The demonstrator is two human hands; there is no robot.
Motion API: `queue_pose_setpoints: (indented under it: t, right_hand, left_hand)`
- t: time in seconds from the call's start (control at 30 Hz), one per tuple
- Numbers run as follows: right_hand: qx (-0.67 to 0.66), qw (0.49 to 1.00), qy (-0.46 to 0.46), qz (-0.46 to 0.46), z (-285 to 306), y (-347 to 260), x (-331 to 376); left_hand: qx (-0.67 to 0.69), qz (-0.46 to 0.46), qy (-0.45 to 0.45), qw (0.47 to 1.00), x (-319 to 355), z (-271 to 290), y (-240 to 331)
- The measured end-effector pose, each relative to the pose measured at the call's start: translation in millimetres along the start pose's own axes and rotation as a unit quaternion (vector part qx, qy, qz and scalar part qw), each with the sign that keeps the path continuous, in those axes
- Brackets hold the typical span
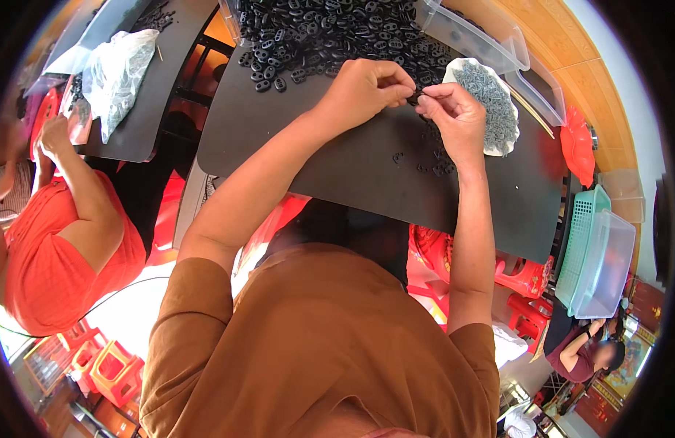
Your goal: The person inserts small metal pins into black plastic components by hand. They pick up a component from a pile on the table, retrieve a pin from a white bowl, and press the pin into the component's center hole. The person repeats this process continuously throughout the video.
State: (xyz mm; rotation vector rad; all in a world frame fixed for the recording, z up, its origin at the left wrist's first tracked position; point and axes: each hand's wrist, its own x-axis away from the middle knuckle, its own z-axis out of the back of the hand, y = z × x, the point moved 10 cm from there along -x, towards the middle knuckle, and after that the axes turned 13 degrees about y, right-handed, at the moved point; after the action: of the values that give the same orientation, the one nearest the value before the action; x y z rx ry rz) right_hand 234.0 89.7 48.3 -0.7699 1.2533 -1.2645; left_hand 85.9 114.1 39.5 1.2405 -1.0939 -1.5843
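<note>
My left hand (372,89) and my right hand (459,115) meet over the dark table (315,171), each with thumb and finger pinched. Between the fingertips is a small black piece (416,95), mostly hidden, so its exact kind cannot be made out. Beyond my hands spreads a big heap of black oval plastic pieces (319,36) with two holes in each. Just right of my right hand stands a white scalloped dish (450,73) full of tiny grey spring-like parts (491,102). A few small black bits (441,166) lie loose below my right hand.
Clear plastic bins (491,36) border the heap. Thin sticks (531,109) and a red dish (577,146) sit at the right edge, with a green basket (580,244) lower down. On the left, a person in red (74,248) sits at another table bearing a plastic bag (122,77).
</note>
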Motion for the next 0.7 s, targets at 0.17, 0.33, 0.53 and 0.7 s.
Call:
queue_pose_setpoints:
  t: [0.17, 0.33, 0.53, 0.7]
  right_hand:
    - [-0.032, 0.999, -0.005, -0.013, -1.3, 0.7, -0.3]
    - [-0.035, 0.999, -0.008, -0.011, -3.5, -1.2, 0.6]
    - [-0.036, 0.999, -0.012, -0.011, -4.1, -2.0, 1.5]
    - [-0.046, 0.999, -0.014, -0.011, -5.7, -1.9, 1.8]
  left_hand:
    - [0.128, 0.101, -0.040, 0.986, 1.0, -9.2, -15.9]
    - [0.129, 0.098, -0.047, 0.986, 0.7, -10.9, -17.0]
    - [0.122, 0.099, -0.046, 0.987, 0.8, -10.2, -17.7]
    - [0.116, 0.095, -0.049, 0.987, 1.2, -9.5, -15.4]
